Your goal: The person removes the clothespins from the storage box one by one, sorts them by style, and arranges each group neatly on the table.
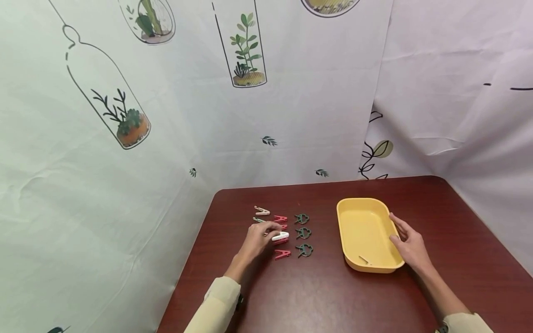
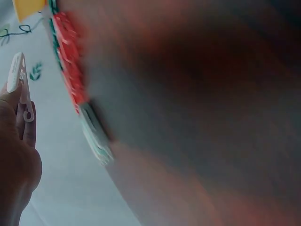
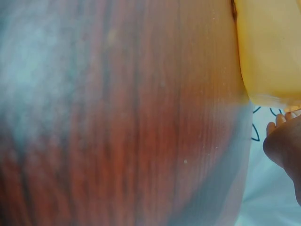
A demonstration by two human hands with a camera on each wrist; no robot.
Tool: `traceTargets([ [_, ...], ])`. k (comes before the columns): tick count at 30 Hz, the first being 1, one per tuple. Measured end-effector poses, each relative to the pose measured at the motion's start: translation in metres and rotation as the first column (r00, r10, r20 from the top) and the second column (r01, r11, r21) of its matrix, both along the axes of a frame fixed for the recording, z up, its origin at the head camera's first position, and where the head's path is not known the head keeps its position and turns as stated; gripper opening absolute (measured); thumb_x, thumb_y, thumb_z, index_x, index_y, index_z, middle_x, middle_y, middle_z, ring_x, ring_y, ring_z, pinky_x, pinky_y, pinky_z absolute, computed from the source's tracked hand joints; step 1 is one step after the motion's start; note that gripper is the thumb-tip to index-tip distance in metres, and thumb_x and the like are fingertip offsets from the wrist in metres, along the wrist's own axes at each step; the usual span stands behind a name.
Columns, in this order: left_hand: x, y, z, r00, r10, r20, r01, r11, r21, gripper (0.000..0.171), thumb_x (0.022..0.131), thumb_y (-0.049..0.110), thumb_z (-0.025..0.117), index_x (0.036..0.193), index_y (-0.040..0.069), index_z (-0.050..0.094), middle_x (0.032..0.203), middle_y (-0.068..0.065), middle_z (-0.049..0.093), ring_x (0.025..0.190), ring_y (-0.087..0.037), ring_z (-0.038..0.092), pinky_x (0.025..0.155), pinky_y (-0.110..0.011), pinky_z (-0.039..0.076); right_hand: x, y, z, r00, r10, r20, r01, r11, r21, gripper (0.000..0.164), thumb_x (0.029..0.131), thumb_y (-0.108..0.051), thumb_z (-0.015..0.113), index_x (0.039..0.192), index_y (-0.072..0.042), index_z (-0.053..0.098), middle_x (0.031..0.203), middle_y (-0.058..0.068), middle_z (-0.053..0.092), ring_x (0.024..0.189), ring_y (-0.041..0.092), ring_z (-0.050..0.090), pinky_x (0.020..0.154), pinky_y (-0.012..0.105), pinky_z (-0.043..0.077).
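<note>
My left hand (image 1: 259, 238) pinches a white clothespin (image 1: 281, 236) between thumb and fingers, over the red ones. In the left wrist view, the white clothespin (image 2: 17, 75) points upward from the fingertips. Under and around that hand lie several red clothespins (image 1: 282, 254) in a column, partly hidden. A cream clothespin (image 1: 262, 211) and a pale green clothespin (image 1: 258, 219) lie farther back. On the right side, my right hand (image 1: 412, 245) grips the edge of a yellow tray (image 1: 366, 226), its thumb over the rim. Its fingers (image 3: 281, 118) show beside the tray in the right wrist view.
Three dark green round plant clips (image 1: 305, 250) form a column between the red clothespins and the tray. A small thin piece (image 1: 363, 260) shows at the tray's near end. The dark red table (image 1: 308, 296) meets a printed cloth wall (image 1: 291, 115) behind and at the sides.
</note>
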State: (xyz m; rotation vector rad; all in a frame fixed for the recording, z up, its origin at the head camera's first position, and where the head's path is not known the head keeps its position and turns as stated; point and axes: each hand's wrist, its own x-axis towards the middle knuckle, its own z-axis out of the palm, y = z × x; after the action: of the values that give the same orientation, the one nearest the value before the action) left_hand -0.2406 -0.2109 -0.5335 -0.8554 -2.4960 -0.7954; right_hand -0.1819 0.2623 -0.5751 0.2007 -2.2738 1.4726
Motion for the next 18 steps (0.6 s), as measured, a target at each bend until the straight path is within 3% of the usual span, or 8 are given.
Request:
traceTargets([
  [9,0.007,-0.036,-0.019,0.999,0.043,-0.005,-0.043,0.999,-0.026,0.011,0.091,0.009,0.083,0.101,0.015,0.081,0.101,0.003,0.08,0.093,-0.014,0.075,0.079,-0.038,0.061,-0.001,0.0,-0.001,1.0,-0.004,0.003,0.004,1.0,0.004,0.058,0.097,0.013,0.062,0.153,0.008,0.049,0.151,0.033,0.047,0.124,-0.022,0.042,0.092,0.002,0.041],
  [18,0.011,-0.057,-0.031,0.999,0.042,-0.021,-0.043,0.998,-0.045,0.015,0.087,0.007,0.086,0.1,0.015,0.081,0.1,0.004,0.08,0.089,-0.016,0.075,0.076,-0.042,0.059,0.0,-0.001,-0.001,1.0,-0.003,-0.004,0.003,1.0,-0.004,0.058,0.096,0.013,0.062,0.153,0.009,0.048,0.152,0.032,0.046,0.124,-0.021,0.043,0.091,0.002,0.042],
])
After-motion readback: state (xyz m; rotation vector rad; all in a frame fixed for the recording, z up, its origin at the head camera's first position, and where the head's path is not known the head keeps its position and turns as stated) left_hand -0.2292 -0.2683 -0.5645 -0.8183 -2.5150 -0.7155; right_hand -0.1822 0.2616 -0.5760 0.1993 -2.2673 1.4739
